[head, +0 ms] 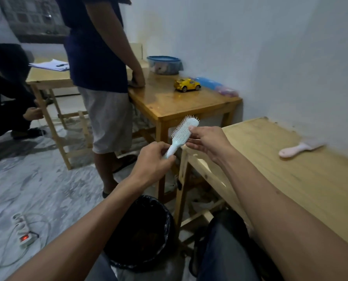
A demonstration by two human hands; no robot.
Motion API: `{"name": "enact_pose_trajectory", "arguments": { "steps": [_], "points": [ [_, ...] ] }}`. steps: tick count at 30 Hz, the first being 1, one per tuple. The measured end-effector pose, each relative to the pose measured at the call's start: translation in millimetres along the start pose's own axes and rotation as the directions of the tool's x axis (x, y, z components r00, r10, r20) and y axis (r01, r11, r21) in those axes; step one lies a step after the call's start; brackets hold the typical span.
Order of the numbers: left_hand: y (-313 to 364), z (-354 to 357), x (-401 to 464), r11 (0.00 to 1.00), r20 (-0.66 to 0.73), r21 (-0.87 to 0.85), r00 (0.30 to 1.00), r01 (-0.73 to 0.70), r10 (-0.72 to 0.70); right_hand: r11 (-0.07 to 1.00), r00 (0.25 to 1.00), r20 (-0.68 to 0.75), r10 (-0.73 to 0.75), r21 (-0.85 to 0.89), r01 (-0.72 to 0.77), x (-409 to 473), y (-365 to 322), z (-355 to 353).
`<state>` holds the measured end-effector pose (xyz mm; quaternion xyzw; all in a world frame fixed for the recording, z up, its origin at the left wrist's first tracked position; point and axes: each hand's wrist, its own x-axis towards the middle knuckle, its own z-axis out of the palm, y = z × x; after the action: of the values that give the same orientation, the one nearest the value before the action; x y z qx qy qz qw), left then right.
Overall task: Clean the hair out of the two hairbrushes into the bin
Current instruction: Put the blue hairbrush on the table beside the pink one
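Above bin (140, 230), left hand (150, 159) gripped blue brush (184, 133) by handle; right hand (206, 141) pinched its head. Pink brush (300, 149) lay on table (290, 179).

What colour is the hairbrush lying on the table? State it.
Pink hairbrush, head view.

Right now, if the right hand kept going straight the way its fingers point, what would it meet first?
The right hand points left and slightly away, fingertips already at the head of the light blue hairbrush that the left hand holds by the handle. The brush comes first; beyond it, probably the standing person's shorts, though depth is unclear.
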<state>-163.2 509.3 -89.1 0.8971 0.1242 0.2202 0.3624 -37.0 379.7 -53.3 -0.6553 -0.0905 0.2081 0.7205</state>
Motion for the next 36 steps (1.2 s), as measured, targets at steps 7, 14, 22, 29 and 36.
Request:
{"name": "enact_pose_trajectory", "arguments": {
  "steps": [7,14,22,29,36],
  "points": [
    [57,34,12,0.994,0.084,-0.016,0.991,-0.105,0.106,0.999,0.977,-0.207,-0.048,-0.012,0.046,-12,-16,-69],
    [100,86,17,0.982,0.200,-0.064,0.962,-0.178,0.187,0.999,0.928,-0.370,-0.037,0.018,0.047,-36,-19,-141],
    [155,142,19,0.954,0.311,-0.173,0.906,-0.244,0.288,0.998,0.848,-0.527,-0.058,-0.012,0.061,-68,-34,-223],
    [203,184,18,0.904,0.403,-0.192,0.809,-0.383,0.428,0.999,0.776,-0.629,-0.042,-0.026,0.033,-81,-41,-284],
    [229,229,27,0.867,0.436,-0.133,0.758,-0.480,0.486,0.998,0.697,-0.717,0.004,-0.038,-0.044,-73,-38,-332]
  ]
}}
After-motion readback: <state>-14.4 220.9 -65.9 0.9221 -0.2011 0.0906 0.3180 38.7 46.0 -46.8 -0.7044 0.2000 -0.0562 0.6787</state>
